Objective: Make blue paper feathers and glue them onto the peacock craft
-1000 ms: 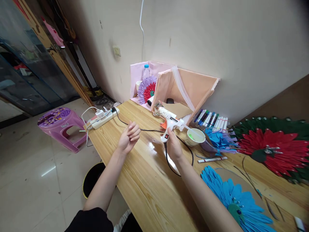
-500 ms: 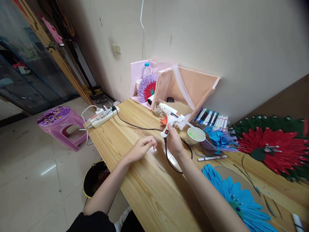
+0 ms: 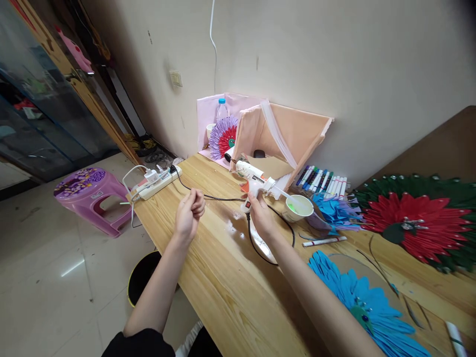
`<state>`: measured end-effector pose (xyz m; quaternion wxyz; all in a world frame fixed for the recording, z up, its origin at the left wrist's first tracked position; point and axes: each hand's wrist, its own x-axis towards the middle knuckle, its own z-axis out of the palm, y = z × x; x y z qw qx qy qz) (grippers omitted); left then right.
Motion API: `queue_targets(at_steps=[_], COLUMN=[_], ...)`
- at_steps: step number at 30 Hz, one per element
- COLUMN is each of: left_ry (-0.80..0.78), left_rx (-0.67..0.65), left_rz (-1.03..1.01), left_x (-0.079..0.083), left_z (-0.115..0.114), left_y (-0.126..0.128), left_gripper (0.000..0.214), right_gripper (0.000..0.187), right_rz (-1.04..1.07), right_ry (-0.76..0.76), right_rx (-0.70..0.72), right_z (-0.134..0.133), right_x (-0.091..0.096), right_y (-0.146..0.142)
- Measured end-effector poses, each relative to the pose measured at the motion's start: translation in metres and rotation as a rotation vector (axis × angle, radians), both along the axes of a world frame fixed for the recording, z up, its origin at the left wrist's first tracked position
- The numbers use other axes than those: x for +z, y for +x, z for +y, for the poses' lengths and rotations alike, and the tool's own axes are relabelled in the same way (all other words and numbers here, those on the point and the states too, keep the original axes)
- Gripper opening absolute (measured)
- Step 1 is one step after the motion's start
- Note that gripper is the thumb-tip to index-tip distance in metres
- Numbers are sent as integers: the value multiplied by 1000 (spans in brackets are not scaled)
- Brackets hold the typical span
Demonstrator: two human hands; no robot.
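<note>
A white hot glue gun (image 3: 253, 181) with an orange trigger is gripped in my right hand (image 3: 262, 213), its nozzle pointing up and left and a glue stick out of its back. The gun's black cord loops down over a white oval piece (image 3: 262, 243) on the table. My left hand (image 3: 190, 213) is held over the table's left part, apart from the gun, with thumb and fingers pressed together; whatever they hold, if anything, cannot be made out. Right behind the gun stands a paper cup (image 3: 298, 207) with something green inside.
A power strip (image 3: 159, 182) lies on the table's left corner. Fabric-covered boxes (image 3: 308, 129) stand against the wall. Several markers (image 3: 323, 179), a blue petal craft (image 3: 372, 307) and a red-green one (image 3: 416, 218) lie at the right. A stool (image 3: 92, 198) and bin (image 3: 143, 275) stand on the floor.
My left hand has moved left and a little up, away from the glue gun, and its fingers are curled more tightly. My right hand still holds the gun in nearly the same place.
</note>
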<state>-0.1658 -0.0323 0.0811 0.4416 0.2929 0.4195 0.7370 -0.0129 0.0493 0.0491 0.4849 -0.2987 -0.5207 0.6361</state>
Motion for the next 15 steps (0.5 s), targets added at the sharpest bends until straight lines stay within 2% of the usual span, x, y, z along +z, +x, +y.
queue_targets(at_steps=[2, 4, 6, 9, 12, 15], left_ry=[-98, -154, -138, -173, -157, -131], left_rx=[-19, -146, -231, -289, -305, -283], left_rz=[256, 443, 530, 643, 661, 534], left_x=[-5, -12, -18, -22, -19, -13], left_z=[3, 6, 9, 12, 16, 22], left_y=[7, 18, 29, 37, 35, 34], left_gripper=[29, 30, 28, 29, 29, 29], right_gripper=[36, 39, 42, 40, 38, 39], right_rz=[13, 45, 73, 97, 145, 159], right_ry=[-13, -40, -72, -130, -158, -169], right_rx=[17, 39, 70, 113, 159, 198], right_z=[-3, -7, -10, -11, -11, -12], right_x=[1, 4, 7, 8, 5, 2], right_y=[-3, -6, -7, -5, 0, 1])
